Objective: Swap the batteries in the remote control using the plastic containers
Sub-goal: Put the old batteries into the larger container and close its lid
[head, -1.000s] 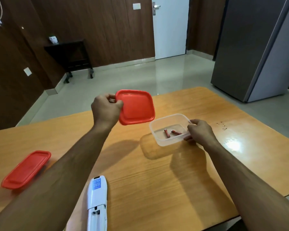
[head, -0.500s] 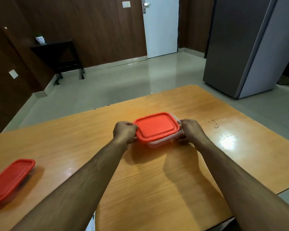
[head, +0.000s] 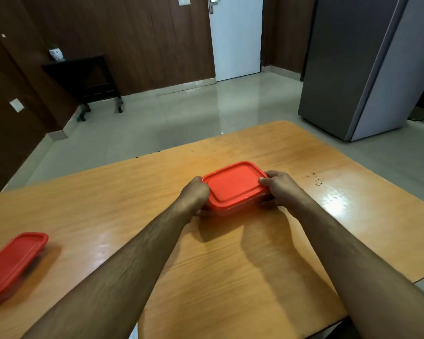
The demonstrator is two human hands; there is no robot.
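Left hand (head: 194, 195), right hand (head: 280, 189) grip red-lidded container (head: 234, 188) on table (head: 230, 265).

- We see a wooden table (head: 230, 277), its grain glossy, with glare and a few dark specks right of the box (head: 234, 188).
- We see the box near the table's middle, under a red lid, resting on the wood.
- We see a second red-lidded box (head: 12, 263) far left of the first, at the table's left edge.
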